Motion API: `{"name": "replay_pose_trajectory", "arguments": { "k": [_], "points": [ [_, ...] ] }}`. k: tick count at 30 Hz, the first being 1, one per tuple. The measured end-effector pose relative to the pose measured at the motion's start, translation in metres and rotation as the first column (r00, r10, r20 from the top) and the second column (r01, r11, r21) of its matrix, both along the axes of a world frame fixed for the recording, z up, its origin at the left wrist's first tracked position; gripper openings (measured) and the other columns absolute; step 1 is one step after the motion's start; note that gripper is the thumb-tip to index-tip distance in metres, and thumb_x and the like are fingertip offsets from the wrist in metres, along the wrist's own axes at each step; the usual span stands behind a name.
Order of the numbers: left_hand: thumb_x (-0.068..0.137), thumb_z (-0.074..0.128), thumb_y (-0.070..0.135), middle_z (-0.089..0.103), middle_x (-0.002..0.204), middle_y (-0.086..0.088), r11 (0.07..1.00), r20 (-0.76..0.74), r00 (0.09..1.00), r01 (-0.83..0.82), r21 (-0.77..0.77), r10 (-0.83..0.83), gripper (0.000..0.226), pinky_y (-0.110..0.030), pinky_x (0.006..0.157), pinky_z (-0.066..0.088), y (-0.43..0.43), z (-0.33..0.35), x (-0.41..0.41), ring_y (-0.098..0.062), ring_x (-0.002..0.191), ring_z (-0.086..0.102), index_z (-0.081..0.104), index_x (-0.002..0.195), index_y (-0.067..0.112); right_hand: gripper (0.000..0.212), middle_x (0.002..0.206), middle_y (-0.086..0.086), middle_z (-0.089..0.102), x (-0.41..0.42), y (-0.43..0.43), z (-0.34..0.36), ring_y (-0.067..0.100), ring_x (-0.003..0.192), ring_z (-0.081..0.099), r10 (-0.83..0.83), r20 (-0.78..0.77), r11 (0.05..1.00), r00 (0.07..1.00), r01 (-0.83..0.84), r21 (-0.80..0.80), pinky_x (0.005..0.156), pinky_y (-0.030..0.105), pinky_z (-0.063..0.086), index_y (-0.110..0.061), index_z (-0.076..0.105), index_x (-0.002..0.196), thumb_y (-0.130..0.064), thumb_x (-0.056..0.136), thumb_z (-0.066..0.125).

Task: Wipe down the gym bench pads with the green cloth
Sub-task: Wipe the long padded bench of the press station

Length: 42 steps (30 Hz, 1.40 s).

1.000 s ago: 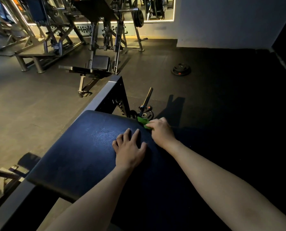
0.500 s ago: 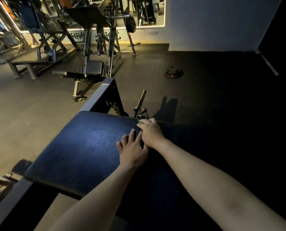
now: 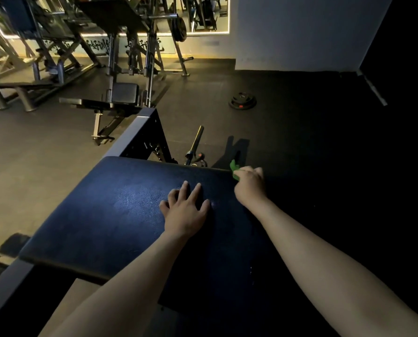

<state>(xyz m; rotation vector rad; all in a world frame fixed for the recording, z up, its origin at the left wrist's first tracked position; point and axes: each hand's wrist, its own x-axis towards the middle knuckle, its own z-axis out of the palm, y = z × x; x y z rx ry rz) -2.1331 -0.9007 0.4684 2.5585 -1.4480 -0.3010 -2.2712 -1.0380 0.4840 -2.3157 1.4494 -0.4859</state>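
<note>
A dark blue bench pad [image 3: 110, 215] fills the middle of the view, tilted away from me. My left hand [image 3: 186, 212] lies flat on it with fingers spread, near the pad's centre. My right hand [image 3: 250, 187] grips the green cloth [image 3: 234, 169] at the pad's far edge; only a small green corner sticks out past the knuckles. The right half of the pad is in deep shadow.
The bench's metal frame [image 3: 139, 132] rises beyond the pad. A barbell end [image 3: 195, 143] and small plates lie on the floor behind it. A weight plate [image 3: 242, 100] sits further back. Racks and another bench [image 3: 100, 100] stand at the left rear.
My right hand with the cloth has slid to the right along the pad's far edge, away from my left hand. My left hand has stayed flat on the pad.
</note>
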Motion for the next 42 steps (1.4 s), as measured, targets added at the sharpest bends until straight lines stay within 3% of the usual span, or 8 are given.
{"name": "replay_pose_trajectory", "arguments": {
  "k": [5, 10, 15, 19, 22, 33, 39, 42],
  "points": [
    [0.098, 0.031, 0.060, 0.009, 0.168, 0.003, 1.000, -0.002, 1.000, -0.005, 0.005, 0.005, 0.061, -0.052, 0.115, 0.009, -0.002, 0.000, -0.002, -0.025, 0.150, 0.004, 0.018, 0.155, 0.047, 0.048, 0.139, 0.004, 0.056, 0.053, 0.039, 0.000, 0.027, 0.120, 0.042, 0.284, 0.054, 0.956, 0.957, -0.287, 0.057, 0.104, 0.029, 0.034, -0.015, 0.059, 0.135, -0.004, 0.090, 0.046],
    [0.097, 0.028, 0.064, 0.008, 0.168, 0.004, 1.000, 0.005, 1.000, -0.008, 0.006, 0.008, 0.062, -0.051, 0.116, 0.009, -0.001, -0.002, -0.003, -0.024, 0.152, 0.005, 0.017, 0.155, 0.046, 0.046, 0.142, 0.003, 0.052, 0.021, 0.033, 0.010, 0.029, 0.121, 0.041, 0.382, -0.025, 0.924, 0.924, -0.382, 0.027, 0.107, 0.038, 0.037, -0.016, 0.057, 0.137, -0.005, 0.094, 0.045],
    [0.099, 0.027, 0.064, 0.005, 0.169, 0.002, 1.000, -0.029, 0.999, 0.017, 0.002, -0.017, 0.062, -0.052, 0.119, 0.005, 0.004, -0.003, -0.002, -0.023, 0.153, 0.001, 0.015, 0.157, 0.045, 0.056, 0.135, 0.004, 0.056, -0.053, 0.000, -0.001, 0.025, 0.108, 0.039, 0.082, -0.018, 0.995, 0.996, -0.083, -0.056, 0.096, 0.031, 0.037, -0.014, 0.060, 0.133, 0.011, 0.089, 0.037],
    [0.100, 0.029, 0.061, 0.002, 0.169, -0.002, 1.000, -0.050, 0.999, 0.021, 0.020, -0.020, 0.062, -0.053, 0.119, 0.002, 0.008, 0.003, -0.010, -0.025, 0.153, -0.003, 0.014, 0.157, 0.043, 0.050, 0.134, 0.009, 0.055, -0.078, -0.007, 0.001, 0.029, 0.112, 0.040, -0.155, -0.034, 0.988, 0.987, 0.154, -0.029, 0.097, 0.031, 0.037, -0.010, 0.059, 0.133, 0.006, 0.091, 0.038],
    [0.098, 0.030, 0.059, 0.005, 0.168, -0.003, 1.000, -0.046, 0.999, 0.020, 0.008, -0.020, 0.062, -0.056, 0.118, 0.002, 0.013, 0.002, -0.022, -0.028, 0.151, -0.001, 0.016, 0.156, 0.042, 0.043, 0.131, 0.012, 0.057, -0.057, 0.004, 0.008, 0.032, 0.111, 0.045, -0.199, -0.045, 0.980, 0.979, 0.200, 0.004, 0.096, 0.032, 0.037, -0.012, 0.062, 0.129, 0.000, 0.092, 0.041],
    [0.099, 0.030, 0.059, 0.009, 0.169, 0.002, 1.000, -0.003, 1.000, 0.012, -0.016, -0.012, 0.059, -0.051, 0.117, 0.006, 0.024, 0.001, -0.033, -0.024, 0.151, 0.006, 0.023, 0.155, 0.041, 0.048, 0.140, 0.006, 0.056, -0.002, 0.072, 0.002, 0.029, 0.115, 0.046, 0.338, 0.090, 0.940, 0.937, -0.341, 0.021, 0.102, 0.032, 0.036, -0.018, 0.059, 0.136, -0.003, 0.094, 0.040],
    [0.098, 0.030, 0.062, 0.007, 0.168, 0.002, 1.000, -0.018, 1.000, 0.009, -0.017, -0.010, 0.061, -0.051, 0.118, 0.004, 0.027, 0.001, -0.035, -0.024, 0.152, 0.003, 0.019, 0.156, 0.044, 0.058, 0.138, 0.009, 0.052, -0.068, 0.011, 0.004, 0.029, 0.114, 0.040, -0.107, 0.046, 0.992, 0.993, 0.110, -0.057, 0.097, 0.033, 0.037, -0.010, 0.054, 0.138, 0.012, 0.088, 0.036],
    [0.099, 0.029, 0.062, 0.007, 0.168, 0.003, 1.000, -0.011, 1.000, 0.013, -0.014, -0.013, 0.062, -0.050, 0.118, 0.003, 0.027, 0.000, -0.035, -0.023, 0.152, 0.002, 0.017, 0.156, 0.043, 0.052, 0.131, 0.013, 0.054, -0.065, 0.011, 0.003, 0.031, 0.111, 0.039, -0.112, 0.012, 0.994, 0.994, 0.112, -0.007, 0.096, 0.036, 0.038, -0.012, 0.060, 0.131, 0.006, 0.089, 0.035]
  ]
}}
